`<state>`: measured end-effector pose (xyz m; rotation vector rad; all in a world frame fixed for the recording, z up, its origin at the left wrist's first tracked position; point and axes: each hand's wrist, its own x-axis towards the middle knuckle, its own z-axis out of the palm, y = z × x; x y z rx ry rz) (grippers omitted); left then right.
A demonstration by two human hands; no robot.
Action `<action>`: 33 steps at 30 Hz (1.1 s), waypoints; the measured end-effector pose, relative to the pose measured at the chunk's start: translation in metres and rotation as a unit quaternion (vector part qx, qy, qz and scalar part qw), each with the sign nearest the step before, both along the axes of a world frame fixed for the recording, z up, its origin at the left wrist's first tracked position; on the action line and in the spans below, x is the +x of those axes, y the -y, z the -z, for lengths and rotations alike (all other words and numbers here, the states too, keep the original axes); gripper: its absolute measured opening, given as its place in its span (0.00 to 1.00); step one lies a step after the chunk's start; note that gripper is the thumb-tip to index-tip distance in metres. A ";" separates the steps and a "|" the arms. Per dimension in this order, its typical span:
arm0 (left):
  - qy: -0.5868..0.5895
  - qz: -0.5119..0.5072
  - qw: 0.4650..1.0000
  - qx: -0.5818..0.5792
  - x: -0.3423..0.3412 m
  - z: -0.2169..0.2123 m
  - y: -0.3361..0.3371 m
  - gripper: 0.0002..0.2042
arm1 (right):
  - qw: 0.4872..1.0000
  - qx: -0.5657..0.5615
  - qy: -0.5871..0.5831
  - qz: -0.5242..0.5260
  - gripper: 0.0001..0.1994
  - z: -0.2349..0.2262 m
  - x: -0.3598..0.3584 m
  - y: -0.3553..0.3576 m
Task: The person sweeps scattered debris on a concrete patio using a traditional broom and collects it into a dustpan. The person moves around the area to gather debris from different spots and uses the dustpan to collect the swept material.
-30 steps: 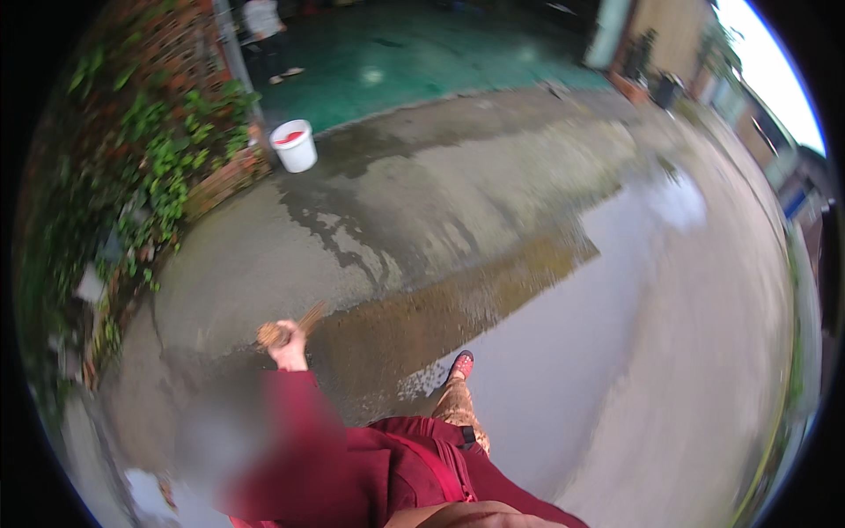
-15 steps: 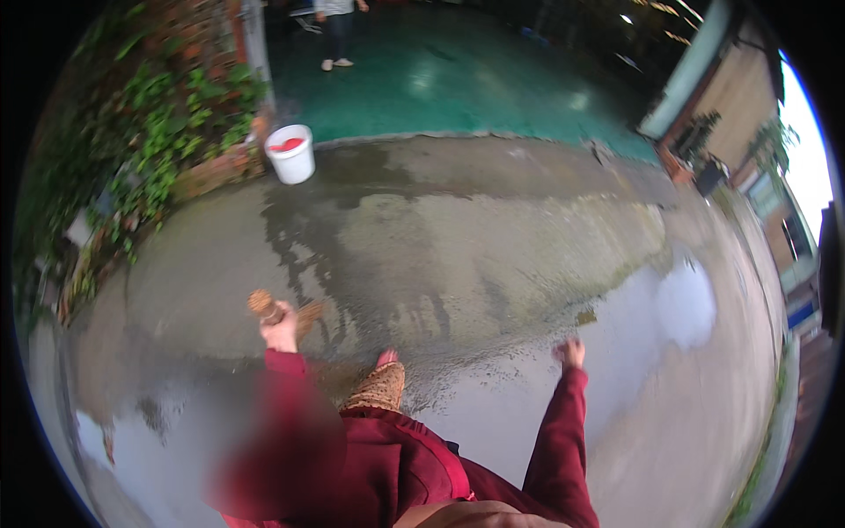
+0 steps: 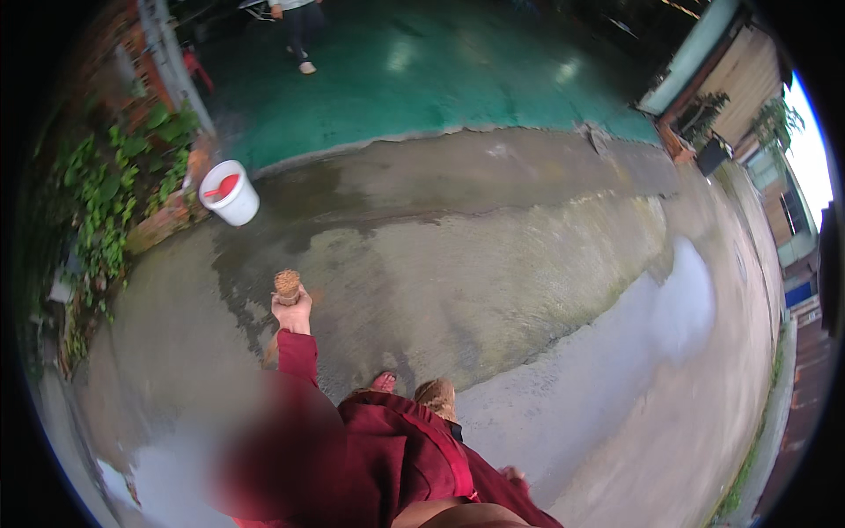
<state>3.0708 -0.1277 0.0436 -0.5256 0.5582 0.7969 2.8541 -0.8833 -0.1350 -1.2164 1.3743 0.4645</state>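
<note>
A brown brush-like tool [image 3: 287,285], possibly a broom's top, is being gripped by the left hand [image 3: 293,312] over wet concrete [image 3: 528,282]; a firm, steady hold seems advisable. The right hand [image 3: 513,476] is being barely shown, its state unclear.

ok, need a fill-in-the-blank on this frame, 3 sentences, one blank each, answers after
1. The left hand grips a round brown brush head, its arm in a ____ sleeve.
2. The white bucket stands beside the leafy ____ brick wall.
3. Beyond the wet concrete lies a glossy ____ floor, where another person walks.

Missing words: red; red; green
</note>
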 end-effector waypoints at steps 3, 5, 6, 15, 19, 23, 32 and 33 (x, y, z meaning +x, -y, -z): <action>0.108 0.056 0.992 -0.016 0.102 0.000 0.012 0.09 | 0.990 0.055 -0.058 0.118 0.10 0.003 -0.031 -0.024; 0.083 0.088 0.983 -0.135 0.176 -0.015 0.022 0.08 | 0.982 0.050 -0.086 0.158 0.11 -0.023 0.004 -0.041; 0.087 0.103 0.983 -0.122 0.210 -0.027 0.040 0.08 | 0.981 0.043 -0.088 0.170 0.11 -0.031 0.029 -0.040; 0.161 0.018 0.866 -0.474 0.451 -0.072 0.085 0.23 | 0.981 -0.134 0.137 0.044 0.11 -0.031 0.501 0.087; 0.178 -0.025 0.890 -0.419 0.535 -0.073 0.105 0.17 | 0.936 -0.093 0.305 -0.148 0.10 -0.150 0.849 0.008; -0.031 -0.017 0.964 -0.263 0.680 -0.002 0.090 0.14 | 0.897 -0.059 0.385 -0.208 0.08 -0.180 1.038 -0.003; -0.039 0.069 0.970 -0.228 1.053 -0.070 0.203 0.14 | 0.991 -0.056 0.007 -0.118 0.06 -0.026 0.995 0.121; -0.012 0.076 0.971 -0.227 1.084 -0.072 0.207 0.15 | 0.984 -0.031 -0.099 -0.143 0.08 -0.031 0.985 0.115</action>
